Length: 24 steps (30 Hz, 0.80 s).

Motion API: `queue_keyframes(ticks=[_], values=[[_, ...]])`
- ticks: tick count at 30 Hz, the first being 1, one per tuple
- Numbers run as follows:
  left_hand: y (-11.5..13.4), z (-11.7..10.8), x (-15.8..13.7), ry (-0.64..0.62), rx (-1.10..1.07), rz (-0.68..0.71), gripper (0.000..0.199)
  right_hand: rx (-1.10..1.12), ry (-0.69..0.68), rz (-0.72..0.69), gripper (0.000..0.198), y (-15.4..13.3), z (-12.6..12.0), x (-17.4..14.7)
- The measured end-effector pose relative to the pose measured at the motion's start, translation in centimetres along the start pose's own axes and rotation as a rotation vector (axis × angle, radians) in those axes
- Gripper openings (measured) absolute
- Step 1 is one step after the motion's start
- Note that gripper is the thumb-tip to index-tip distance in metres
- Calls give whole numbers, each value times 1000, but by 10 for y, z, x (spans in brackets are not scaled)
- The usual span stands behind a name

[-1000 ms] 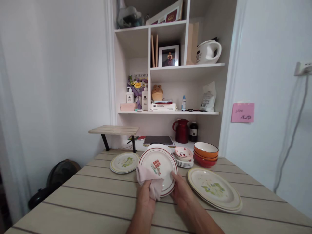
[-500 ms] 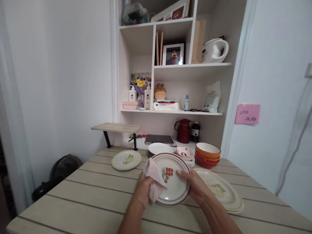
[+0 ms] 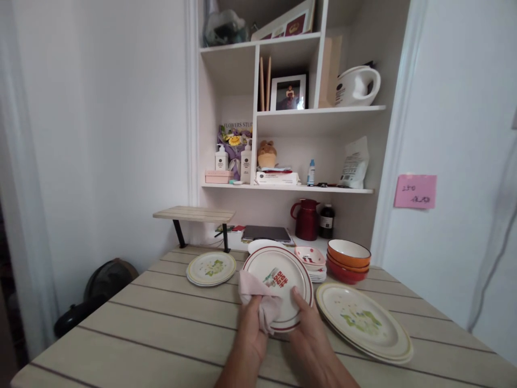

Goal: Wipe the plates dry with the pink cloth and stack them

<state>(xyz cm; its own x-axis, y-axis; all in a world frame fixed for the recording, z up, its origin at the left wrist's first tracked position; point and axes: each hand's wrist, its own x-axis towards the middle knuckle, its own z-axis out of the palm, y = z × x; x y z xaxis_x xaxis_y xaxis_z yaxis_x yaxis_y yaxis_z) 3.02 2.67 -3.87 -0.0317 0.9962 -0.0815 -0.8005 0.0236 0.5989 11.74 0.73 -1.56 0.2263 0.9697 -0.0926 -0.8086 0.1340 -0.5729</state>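
A white plate (image 3: 283,307) with red rings and a red printed character is held tilted above the table, facing me. My right hand (image 3: 309,326) is closed on its lower right rim, thumb on the face and fingers hidden behind. At the lower left rim my left hand (image 3: 253,326) is closed on a pale pink cloth (image 3: 252,285), which is folded over the plate's edge and lies against its face. Behind the plate, a stack of white plates (image 3: 262,245) is partly covered. Large oval plates (image 3: 363,318) with a green pattern lie right of my right hand.
Smaller green-patterned plates (image 3: 210,268) lie at left on the slatted table (image 3: 161,328). At the back right stand orange and red bowls (image 3: 348,262) and a stack of small pink-and-white dishes (image 3: 310,258). A raised wooden stand (image 3: 194,214), a red jug (image 3: 306,220) and shelves are behind.
The plate has turned clockwise and its print has tilted. My right hand has moved from the right rim down to the lower right. The cloth has slid lower on the plate.
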Motion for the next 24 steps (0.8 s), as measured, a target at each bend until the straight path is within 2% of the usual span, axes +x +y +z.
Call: queue_keyframes(ticks=[6, 10, 13, 19, 24], values=[[19, -5, 0, 81, 64, 34, 38, -56, -160, 196, 48, -15, 6, -2], [32, -4, -2, 44, 108, 129, 54, -182, -136, 152, 49, -32, 5, 0], [33, -1, -6, 11, 161, 174, 60, -223, -85, 214, 43, -34, -2, 6], [27, -3, -6, 32, 182, 131, 57, -221, -82, 277, 35, -28, -10, 13], [26, -7, -2, 0, 144, 98, 58, -228, -57, 260, 41, -26, -8, 12]])
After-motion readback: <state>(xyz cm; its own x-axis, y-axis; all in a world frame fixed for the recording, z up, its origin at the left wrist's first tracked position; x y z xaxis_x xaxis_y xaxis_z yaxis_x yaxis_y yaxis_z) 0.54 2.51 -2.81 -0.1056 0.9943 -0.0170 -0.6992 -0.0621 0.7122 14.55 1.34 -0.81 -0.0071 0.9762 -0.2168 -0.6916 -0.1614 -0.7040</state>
